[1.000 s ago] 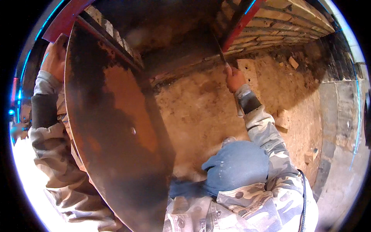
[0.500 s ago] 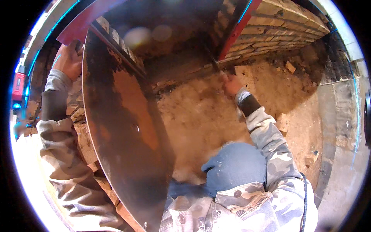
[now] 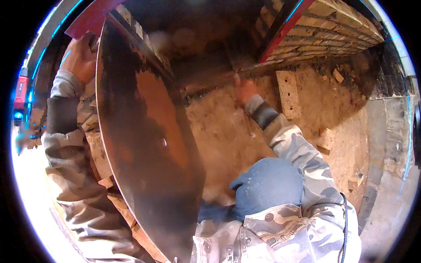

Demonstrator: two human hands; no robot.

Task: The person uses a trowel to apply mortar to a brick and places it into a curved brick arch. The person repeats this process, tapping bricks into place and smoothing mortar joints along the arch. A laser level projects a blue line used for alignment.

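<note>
the person's left hand [image 3: 78, 59] is up beside a red metal bar [image 3: 93, 16], fingers bent, at the outer edge of a dark metal panel [image 3: 153, 188] patched with rust; i can't tell whether those fingers grip anything. the panel stands on edge between the camouflage left sleeve [image 3: 72, 175] and the person's blue-clad knee [image 3: 269, 188]. the right hand [image 3: 246, 91] is a closed fist around a thin tool [image 3: 251, 134], at the lower edge of a dark opening [image 3: 201, 26]; its far end looks blurred, possibly in the shadow there. right of that fist, a perforated brick [image 3: 288, 95] lies on the dirt floor [image 3: 215, 140], below a brick wall [image 3: 329, 28].
</note>
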